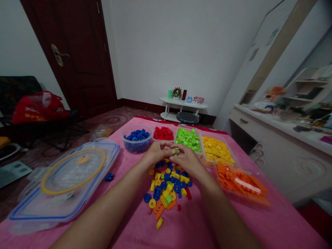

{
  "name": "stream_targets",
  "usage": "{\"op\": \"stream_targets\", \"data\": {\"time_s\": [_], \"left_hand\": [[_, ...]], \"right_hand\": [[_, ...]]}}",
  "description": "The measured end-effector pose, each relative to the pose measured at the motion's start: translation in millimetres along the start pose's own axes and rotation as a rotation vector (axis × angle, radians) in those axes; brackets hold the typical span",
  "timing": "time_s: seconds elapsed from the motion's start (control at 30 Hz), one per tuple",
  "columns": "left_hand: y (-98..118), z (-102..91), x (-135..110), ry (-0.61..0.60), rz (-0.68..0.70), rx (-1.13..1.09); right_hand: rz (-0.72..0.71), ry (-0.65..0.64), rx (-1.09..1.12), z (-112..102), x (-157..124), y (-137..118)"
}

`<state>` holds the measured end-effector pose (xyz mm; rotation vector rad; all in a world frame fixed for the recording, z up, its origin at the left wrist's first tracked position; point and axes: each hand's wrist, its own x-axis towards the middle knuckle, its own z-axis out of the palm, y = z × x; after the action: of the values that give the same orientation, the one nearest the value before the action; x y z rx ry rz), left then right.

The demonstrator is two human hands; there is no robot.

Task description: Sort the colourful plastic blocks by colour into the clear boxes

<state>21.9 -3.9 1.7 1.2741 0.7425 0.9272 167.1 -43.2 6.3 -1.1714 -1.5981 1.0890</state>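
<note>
My left hand (158, 151) and my right hand (186, 159) meet fingertip to fingertip above the far end of a heap of mixed coloured bricks (168, 188) on the pink cloth (197, 224). Both hands have their fingers curled and pinched together around a small green piece (175, 149) that barely shows between them. Just beyond the hands stand a round tub of blue bricks (137, 138), a box of red bricks (163, 133), a box of green bricks (188, 139) and a box of yellow bricks (217, 150).
An open container of orange bricks (241, 183) lies right of the heap. Stacked clear lids (64, 180), one with a yellow ring, lie at the left, a loose blue brick (109, 177) beside them. A dresser (280, 152) flanks the right; a dark door (77, 58) stands behind.
</note>
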Motion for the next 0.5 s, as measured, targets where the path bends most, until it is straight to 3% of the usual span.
{"op": "stream_targets", "data": {"time_s": [0.2, 0.37, 0.43, 0.5], "left_hand": [[-12.7, 0.0, 2.9, -0.049, 0.046, 0.174], [-6.4, -5.4, 0.4, -0.003, 0.048, 0.417], [-5.7, -7.6, -0.1, -0.022, 0.048, 0.575], [-6.4, -7.5, -1.3, -0.110, -0.001, 0.667]], "right_hand": [[-0.013, -0.059, -0.063, 1.9, -1.2, 2.7], [0.072, -0.133, -0.206, -30.2, -2.7, 1.3], [0.120, -0.049, -0.329, -45.7, -0.4, 4.3], [0.101, 0.179, -0.451, -57.0, 4.2, 9.0]]}}
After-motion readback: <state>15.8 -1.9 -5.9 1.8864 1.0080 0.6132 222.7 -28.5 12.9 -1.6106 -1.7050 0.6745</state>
